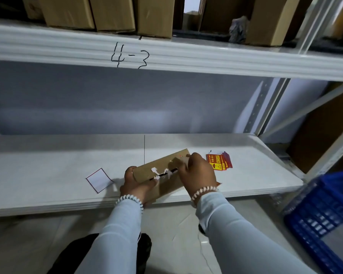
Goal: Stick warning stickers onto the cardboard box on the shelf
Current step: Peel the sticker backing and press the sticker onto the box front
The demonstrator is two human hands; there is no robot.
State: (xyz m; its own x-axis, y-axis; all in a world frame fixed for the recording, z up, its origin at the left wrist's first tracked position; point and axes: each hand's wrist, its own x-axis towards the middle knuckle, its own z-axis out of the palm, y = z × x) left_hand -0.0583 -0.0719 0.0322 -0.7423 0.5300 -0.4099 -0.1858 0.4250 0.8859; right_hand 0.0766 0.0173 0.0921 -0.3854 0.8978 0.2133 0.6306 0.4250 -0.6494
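A flat brown cardboard box (pixel 162 165) lies tilted near the front edge of the white lower shelf (pixel 48 175). Torn white label scraps and a dark seam run across its top. My left hand (pixel 136 184) grips the box's near left end, thumb on top. My right hand (pixel 199 172) rests on the box's right part, fingers pressed down on its top. A small stack of red and yellow warning stickers (pixel 219 162) lies on the shelf just right of that hand. Left of the box lies a white backing sheet with a red border (pixel 99 180).
The upper shelf beam (pixel 206 58), marked "4-3", carries several cardboard boxes (pixel 111 12). A blue plastic crate (pixel 325 220) stands on the floor at the right. A grey upright post (pixel 255 113) is at the right rear. My legs are below the shelf edge.
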